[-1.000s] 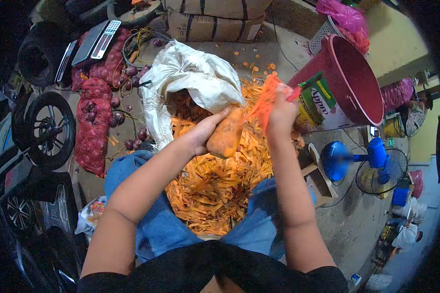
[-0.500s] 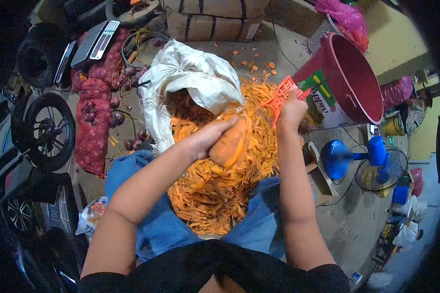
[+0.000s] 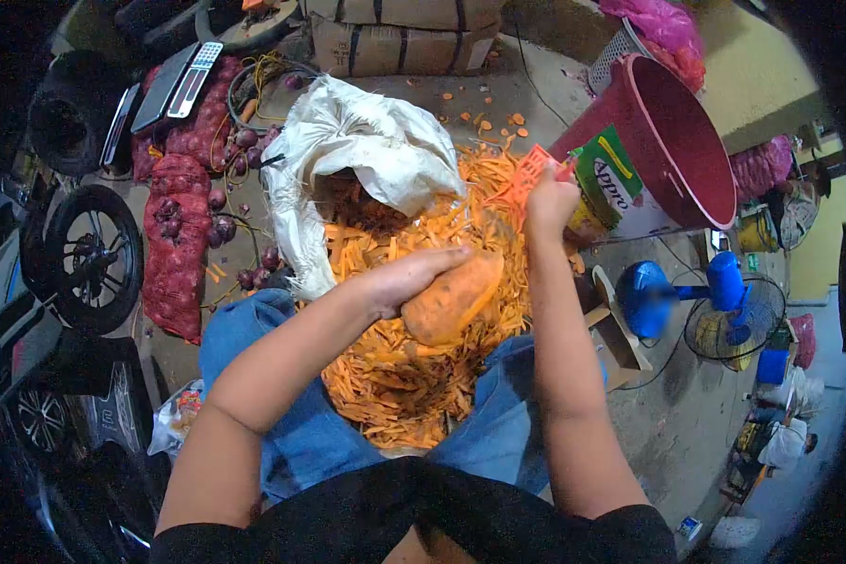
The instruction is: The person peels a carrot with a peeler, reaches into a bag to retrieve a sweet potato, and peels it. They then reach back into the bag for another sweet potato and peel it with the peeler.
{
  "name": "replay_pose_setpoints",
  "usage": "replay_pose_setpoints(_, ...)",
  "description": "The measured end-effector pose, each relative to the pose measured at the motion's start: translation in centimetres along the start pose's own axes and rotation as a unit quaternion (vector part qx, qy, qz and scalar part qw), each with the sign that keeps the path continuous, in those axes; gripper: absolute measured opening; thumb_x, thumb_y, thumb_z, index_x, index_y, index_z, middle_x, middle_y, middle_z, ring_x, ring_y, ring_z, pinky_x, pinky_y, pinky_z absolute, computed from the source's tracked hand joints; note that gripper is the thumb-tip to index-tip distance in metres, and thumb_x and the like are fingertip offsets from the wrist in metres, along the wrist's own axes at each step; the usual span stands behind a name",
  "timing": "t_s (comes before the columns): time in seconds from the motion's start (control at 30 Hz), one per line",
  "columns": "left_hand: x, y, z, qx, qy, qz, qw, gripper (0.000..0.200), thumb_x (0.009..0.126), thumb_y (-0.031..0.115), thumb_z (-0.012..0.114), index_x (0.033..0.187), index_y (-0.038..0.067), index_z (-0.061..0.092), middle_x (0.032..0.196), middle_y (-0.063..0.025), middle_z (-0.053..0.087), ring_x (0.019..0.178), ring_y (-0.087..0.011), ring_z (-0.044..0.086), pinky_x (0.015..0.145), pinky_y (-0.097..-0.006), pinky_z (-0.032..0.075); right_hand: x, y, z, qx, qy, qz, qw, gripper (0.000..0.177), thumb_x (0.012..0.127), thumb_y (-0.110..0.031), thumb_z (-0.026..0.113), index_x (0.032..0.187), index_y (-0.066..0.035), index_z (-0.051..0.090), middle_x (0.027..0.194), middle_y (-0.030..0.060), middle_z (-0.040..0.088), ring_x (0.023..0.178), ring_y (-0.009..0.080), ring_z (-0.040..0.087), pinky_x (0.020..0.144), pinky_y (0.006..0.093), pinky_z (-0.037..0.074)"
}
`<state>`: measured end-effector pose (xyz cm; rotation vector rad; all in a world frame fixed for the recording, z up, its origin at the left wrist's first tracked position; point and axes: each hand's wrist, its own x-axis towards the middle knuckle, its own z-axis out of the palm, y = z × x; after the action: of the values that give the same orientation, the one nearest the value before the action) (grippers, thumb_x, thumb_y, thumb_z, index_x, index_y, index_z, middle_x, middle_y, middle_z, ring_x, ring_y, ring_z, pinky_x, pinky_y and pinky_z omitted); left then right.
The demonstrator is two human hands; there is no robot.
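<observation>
A large orange root vegetable point(image 3: 453, 303), partly peeled with rough brown patches, rests in my left hand point(image 3: 409, 279), whose fingers wrap its upper left side. My right hand point(image 3: 553, 202) grips a red slotted peeler point(image 3: 528, 180), held up to the right of the vegetable and apart from it. Beneath both hands lies a heap of orange peel strips point(image 3: 395, 381) between my knees. Behind the heap, an open white woven sack point(image 3: 348, 127) has dark brownish contents in its mouth.
A tilted maroon bucket point(image 3: 630, 113) stands beside my right hand. Red net bags of onions point(image 3: 177, 254), a scale point(image 3: 174, 89) and a wheel point(image 3: 92, 256) are at left. Boxes point(image 3: 399, 47) stand behind. A blue fan point(image 3: 724, 301) and a distant person point(image 3: 785, 444) are at right.
The peeler and my right hand have shifted slightly left. The vegetable has turned and moved slightly right and down, with more of its surface facing the camera.
</observation>
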<state>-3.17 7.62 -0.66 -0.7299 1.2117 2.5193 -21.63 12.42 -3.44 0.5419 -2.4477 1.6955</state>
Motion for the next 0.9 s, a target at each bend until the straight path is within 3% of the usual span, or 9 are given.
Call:
replay_pose_setpoints(0.07,0.8,0.0,-1.0,-0.065,0.023,-0.001,0.998,0.036,0.085,0.033,0.035,0.106,0.005,0.045,0.097,-0.0071,0.053,0.083,-0.0155,0.054,0.073,-0.0295,0.044,0.4,-0.2,-0.2,0.047,-0.014,0.138,0.989,0.017,0.080,-0.016,0.047,0.074,-0.001,0.049,0.061,0.0033,0.050,0.054,0.0116,0.045,0.050,0.0278,0.037)
replay_pose_setpoints(0.1,1.4,0.0,-1.7,-0.132,0.047,0.000,0.990,0.035,0.085,0.033,0.035,0.102,0.005,0.046,0.090,-0.0067,0.056,0.074,-0.0153,0.056,0.067,-0.0291,0.046,0.1,-0.8,-0.2,0.048,-0.017,0.136,0.989,0.017,0.080,-0.016,0.047,0.074,-0.001,0.049,0.061,0.0033,0.050,0.054,0.0116,0.045,0.050,0.0278,0.037)
replay_pose_setpoints(0.17,2.1,0.0,-3.1,-0.150,0.061,0.024,0.986,0.035,0.085,0.033,0.034,0.103,0.005,0.045,0.090,-0.0070,0.056,0.074,-0.0156,0.056,0.066,-0.0298,0.047,-1.9,-2.7,-0.1,0.187,-0.076,0.039,0.979,0.015,0.080,-0.015,0.047,0.075,-0.001,0.050,0.063,0.0013,0.049,0.054,0.0098,0.044,0.049,0.0272,0.036)
replay_pose_setpoints(0.37,2.1,0.3,-2.8,-0.136,0.100,0.091,0.982,0.034,0.087,0.030,0.028,0.099,0.005,0.047,0.087,-0.0066,0.056,0.072,-0.0143,0.056,0.064,-0.0277,0.047,-7.9,-5.1,0.5,0.126,-0.175,-0.132,0.967,0.015,0.081,-0.015,0.046,0.078,-0.001,0.049,0.059,0.0037,0.047,0.054,0.0107,0.042,0.051,0.0271,0.036)
replay_pose_setpoints(0.57,-0.7,0.9,-0.1,0.056,0.050,0.052,0.996,0.038,0.085,0.031,0.033,0.108,0.003,0.044,0.104,-0.0063,0.052,0.089,-0.0141,0.053,0.080,-0.0275,0.041,0.2,0.9,0.1,0.021,-0.010,0.033,0.999,0.022,0.081,-0.018,0.047,0.072,0.002,0.049,0.060,0.0063,0.051,0.053,0.0144,0.043,0.052,0.0303,0.037)
replay_pose_setpoints(0.63,-0.1,0.5,-0.7,0.002,0.045,0.049,0.998,0.037,0.085,0.031,0.034,0.107,0.004,0.046,0.102,-0.0064,0.053,0.086,-0.0145,0.054,0.078,-0.0285,0.042,0.8,0.0,-0.5,0.092,0.030,0.144,0.985,0.023,0.081,-0.019,0.047,0.072,0.003,0.049,0.061,0.0047,0.051,0.054,0.0133,0.044,0.053,0.0288,0.037)
replay_pose_setpoints(0.73,1.3,0.4,-3.0,-0.143,0.091,0.027,0.985,0.035,0.085,0.031,0.031,0.104,0.006,0.046,0.094,-0.0073,0.056,0.079,-0.0169,0.056,0.072,-0.0312,0.046,-1.6,-3.8,-0.5,0.225,-0.053,0.143,0.962,0.021,0.081,-0.018,0.047,0.074,0.001,0.050,0.060,0.0014,0.048,0.054,0.0106,0.042,0.052,0.0268,0.036)
replay_pose_setpoints(0.8,2.4,0.1,-4.1,-0.168,0.085,0.051,0.981,0.035,0.086,0.031,0.030,0.105,0.006,0.046,0.094,-0.0075,0.056,0.079,-0.0171,0.057,0.071,-0.0313,0.046,-4.4,-4.8,-0.2,0.193,-0.140,-0.017,0.971,0.018,0.081,-0.018,0.047,0.075,-0.001,0.049,0.060,-0.0008,0.045,0.055,0.0081,0.041,0.051,0.0244,0.036)
replay_pose_setpoints(0.9,2.0,0.4,-3.3,-0.226,0.064,0.070,0.970,0.036,0.086,0.031,0.028,0.105,0.006,0.045,0.093,-0.0080,0.056,0.078,-0.0183,0.057,0.071,-0.0317,0.047,-7.8,-5.5,0.5,0.197,-0.170,-0.087,0.962,0.016,0.082,-0.017,0.046,0.076,-0.002,0.048,0.061,-0.0010,0.045,0.056,0.0070,0.041,0.051,0.0238,0.036)
